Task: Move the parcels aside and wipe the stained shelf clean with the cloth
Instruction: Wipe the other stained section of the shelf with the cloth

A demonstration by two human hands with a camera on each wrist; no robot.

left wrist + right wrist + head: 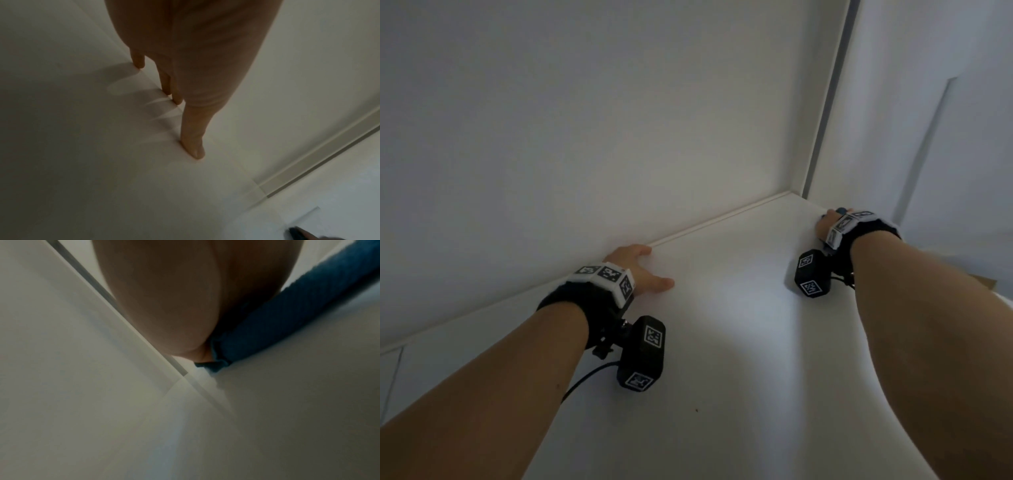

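Note:
The white shelf (739, 308) runs from the front left to a far right corner. My left hand (640, 270) rests flat on it by the back edge, fingers straight and spread (193, 146), holding nothing. My right hand (828, 222) sits in the far right corner and grips a bunched blue cloth (840, 210), pressing it against the shelf. In the right wrist view the cloth (277, 321) lies under my palm (164, 305), beside the corner seam. A small dark speck (696, 410) marks the shelf near the front. A brown cardboard corner (986, 282) shows behind my right forearm.
A white back wall (585, 120) rises behind the shelf. A vertical white side panel with a dark gap (828, 102) closes the right corner. Black wrist cameras hang under both wrists close to the shelf surface.

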